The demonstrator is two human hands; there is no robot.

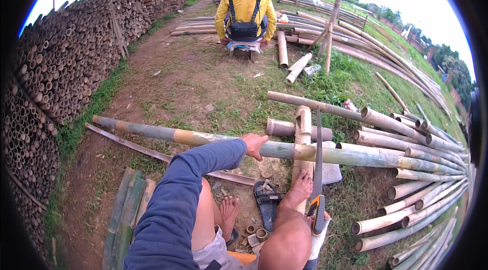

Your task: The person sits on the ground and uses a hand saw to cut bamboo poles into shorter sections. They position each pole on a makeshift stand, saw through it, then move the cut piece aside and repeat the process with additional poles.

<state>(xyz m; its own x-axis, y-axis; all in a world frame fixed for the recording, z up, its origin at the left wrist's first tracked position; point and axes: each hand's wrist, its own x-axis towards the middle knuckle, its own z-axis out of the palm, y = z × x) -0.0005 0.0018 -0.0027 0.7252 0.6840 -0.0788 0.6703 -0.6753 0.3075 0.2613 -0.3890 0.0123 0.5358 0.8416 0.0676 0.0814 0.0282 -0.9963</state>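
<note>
A long greenish-brown bamboo pole [203, 139] lies crosswise before me over a notched bamboo support [303, 138]. My left hand [254, 146] grips the pole just left of the support, its thumb on the near side. In my right hand [326, 216] is a hand saw [318, 173] with an orange and black handle. Its blade points away from me and crosses over the pole right of the support; whether the teeth touch the bamboo I cannot tell. The saw handle hides most of the right fingers. My bare foot [303, 184] presses on the support.
Many cut bamboo poles [386, 193] fan out at right. Left, a tall stack of bamboo [76, 51] lines the dirt path. A split bamboo strip [147, 151] lies on the ground, and a dark sandal [268, 204] by my foot. Ahead sits a person in a yellow shirt [244, 10].
</note>
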